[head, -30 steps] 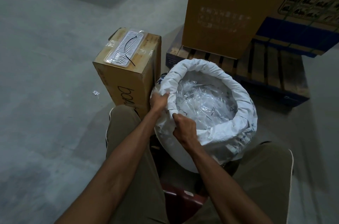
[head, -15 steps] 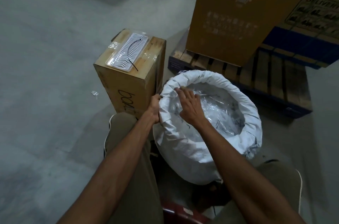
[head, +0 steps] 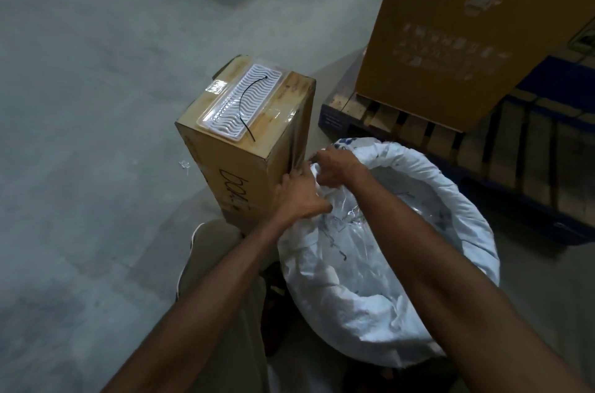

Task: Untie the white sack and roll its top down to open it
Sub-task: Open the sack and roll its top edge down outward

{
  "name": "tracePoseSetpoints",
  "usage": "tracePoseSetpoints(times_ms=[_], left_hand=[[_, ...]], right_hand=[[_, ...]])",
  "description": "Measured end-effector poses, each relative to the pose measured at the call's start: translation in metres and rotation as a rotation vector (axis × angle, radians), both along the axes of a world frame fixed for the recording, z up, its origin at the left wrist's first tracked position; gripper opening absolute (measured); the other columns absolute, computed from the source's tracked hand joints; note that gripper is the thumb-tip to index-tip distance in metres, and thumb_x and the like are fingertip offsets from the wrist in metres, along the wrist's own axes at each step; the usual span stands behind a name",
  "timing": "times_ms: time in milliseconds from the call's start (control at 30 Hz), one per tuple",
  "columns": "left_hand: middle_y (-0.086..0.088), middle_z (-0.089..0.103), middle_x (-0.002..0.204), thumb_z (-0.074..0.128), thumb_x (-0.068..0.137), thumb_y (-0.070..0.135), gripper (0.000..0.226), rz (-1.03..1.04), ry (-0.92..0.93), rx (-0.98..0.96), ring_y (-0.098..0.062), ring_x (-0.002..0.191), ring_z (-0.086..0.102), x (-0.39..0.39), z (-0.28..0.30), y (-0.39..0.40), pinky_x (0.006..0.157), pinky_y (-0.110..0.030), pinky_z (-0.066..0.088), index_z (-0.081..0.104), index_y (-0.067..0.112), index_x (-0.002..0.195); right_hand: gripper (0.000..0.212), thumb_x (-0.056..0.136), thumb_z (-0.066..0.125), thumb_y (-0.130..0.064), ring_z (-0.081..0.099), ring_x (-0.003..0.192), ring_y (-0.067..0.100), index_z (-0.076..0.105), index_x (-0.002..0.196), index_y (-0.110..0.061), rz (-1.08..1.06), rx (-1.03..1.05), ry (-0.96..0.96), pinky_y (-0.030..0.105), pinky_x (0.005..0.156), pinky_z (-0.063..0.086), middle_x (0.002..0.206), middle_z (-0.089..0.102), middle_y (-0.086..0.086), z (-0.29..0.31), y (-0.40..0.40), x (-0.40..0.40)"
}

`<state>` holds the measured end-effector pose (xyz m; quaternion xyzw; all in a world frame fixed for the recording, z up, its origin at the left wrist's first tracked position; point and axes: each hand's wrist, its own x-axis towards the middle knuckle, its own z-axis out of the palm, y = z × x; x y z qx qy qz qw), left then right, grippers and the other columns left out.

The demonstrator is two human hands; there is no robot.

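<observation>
Two hands work the white sack (head: pixel 363 305), which stands on the floor (head: pixel 80 167) between the person's knees, just beside a cardboard box (head: pixel 248 148). The left hand (head: pixel 297 196) and right hand (head: pixel 336 167) each pinch the rolled rim on the box side, fingers clenched on fabric. The woven cloth looks soft, light and crinkly, the clear liner slippery; the thick rolled cuff seems the surest hold.

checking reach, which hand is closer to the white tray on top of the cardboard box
Right. The right hand grips the sack rim just below-right of the tray; the left hand is lower.
</observation>
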<state>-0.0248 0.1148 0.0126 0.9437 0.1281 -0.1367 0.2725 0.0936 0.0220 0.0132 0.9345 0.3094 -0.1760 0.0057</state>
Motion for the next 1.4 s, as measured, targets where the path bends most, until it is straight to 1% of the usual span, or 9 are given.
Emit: tracePoseSetpoints(times_ms=[100, 233, 400, 533, 667, 800, 1000, 1233, 1400], left_hand=[[-0.018, 0.058, 0.134, 0.086, 0.069, 0.043, 0.103, -0.014, -0.068, 0.246, -0.036, 0.12, 0.057, 0.019, -0.002, -0.025, 0.095, -0.047, 0.052, 0.032, 0.006, 0.148], [-0.006, 0.072, 0.114, 0.078, 0.071, 0.043, 0.067, 0.129, -0.027, 0.02, -0.029, 0.099, 0.07, 0.037, -0.018, -0.015, 0.09, -0.044, 0.057, 0.058, 0.017, 0.13], [-0.016, 0.069, 0.089, 0.07, 0.075, 0.003, 0.01, 0.171, 0.414, -0.444, -0.029, 0.077, 0.064, 0.066, -0.008, 0.031, 0.073, -0.033, 0.054, 0.073, 0.003, 0.085], [-0.013, 0.07, 0.103, 0.082, 0.068, 0.017, 0.046, 0.144, 0.493, -0.432, -0.03, 0.093, 0.068, 0.072, -0.014, 0.034, 0.084, -0.04, 0.059, 0.066, 0.002, 0.109], [-0.018, 0.055, 0.131, 0.078, 0.065, 0.059, 0.112, -0.065, -0.018, 0.156, -0.037, 0.12, 0.054, 0.06, -0.018, 0.006, 0.095, -0.045, 0.05, 0.027, 0.011, 0.153], [-0.021, 0.044, 0.14, 0.082, 0.065, 0.055, 0.112, -0.176, -0.151, 0.546, -0.037, 0.124, 0.044, 0.064, -0.019, -0.028, 0.1, -0.048, 0.042, 0.027, 0.008, 0.15], [-0.009, 0.065, 0.131, 0.056, 0.096, 0.042, 0.047, -0.031, 0.025, 0.101, -0.032, 0.12, 0.062, 0.101, -0.027, -0.02, 0.097, -0.039, 0.048, 0.056, 0.018, 0.137], [-0.018, 0.059, 0.137, 0.066, 0.089, 0.021, 0.061, -0.06, 0.451, -0.194, -0.035, 0.117, 0.062, 0.131, -0.023, 0.001, 0.094, -0.041, 0.052, 0.048, 0.009, 0.146], [-0.011, 0.054, 0.127, 0.085, 0.068, 0.033, 0.091, -0.228, -0.092, 0.212, -0.028, 0.111, 0.056, 0.134, -0.03, -0.026, 0.087, -0.037, 0.05, 0.038, 0.014, 0.143]], right_hand=[[0.041, 0.086, 0.064, -0.039, 0.067, 0.101, 0.03, 0.067, 0.118, -0.013, -0.06, -0.171, 0.251, 0.044, 0.094, 0.054, 0.114, 0.071, 0.013, 0.008, 0.002, 0.023], [0.072, 0.059, 0.074, -0.023, 0.063, 0.108, 0.032, 0.062, 0.13, -0.017, -0.059, -0.171, 0.398, 0.048, 0.096, 0.054, 0.121, 0.067, 0.013, 0.01, -0.01, 0.041], [0.103, 0.064, 0.089, -0.033, 0.047, 0.134, 0.029, 0.034, 0.15, -0.024, 0.302, -0.144, -0.181, 0.054, 0.118, 0.027, 0.139, 0.051, 0.006, -0.003, -0.04, 0.033], [0.07, 0.071, 0.082, -0.027, 0.064, 0.112, 0.027, 0.053, 0.134, -0.019, 0.171, -0.127, -0.235, 0.042, 0.099, 0.049, 0.126, 0.065, 0.007, -0.019, -0.05, 0.035], [0.047, 0.075, 0.075, -0.033, 0.069, 0.101, 0.028, 0.067, 0.119, -0.018, -0.019, -0.1, -0.06, 0.038, 0.085, 0.054, 0.112, 0.072, 0.008, -0.003, -0.038, 0.047], [0.064, 0.067, 0.085, -0.025, 0.065, 0.102, 0.027, 0.064, 0.127, -0.011, -0.101, -0.242, 0.323, 0.038, 0.09, 0.054, 0.118, 0.069, 0.008, 0.01, -0.025, 0.071], [0.081, 0.056, 0.09, -0.025, 0.063, 0.114, 0.027, 0.062, 0.132, -0.026, 0.0, -0.057, 0.038, 0.042, 0.1, 0.051, 0.129, 0.065, 0.005, -0.015, -0.056, 0.067], [0.077, 0.058, 0.088, -0.015, 0.057, 0.117, 0.035, 0.06, 0.129, -0.008, -0.212, 0.072, -0.426, 0.05, 0.105, 0.045, 0.127, 0.062, 0.016, -0.046, -0.077, 0.043], [0.047, 0.077, 0.078, -0.044, 0.068, 0.102, 0.027, 0.067, 0.115, -0.019, -0.304, 0.061, -0.116, 0.04, 0.091, 0.051, 0.11, 0.072, 0.005, -0.015, -0.069, 0.074]])
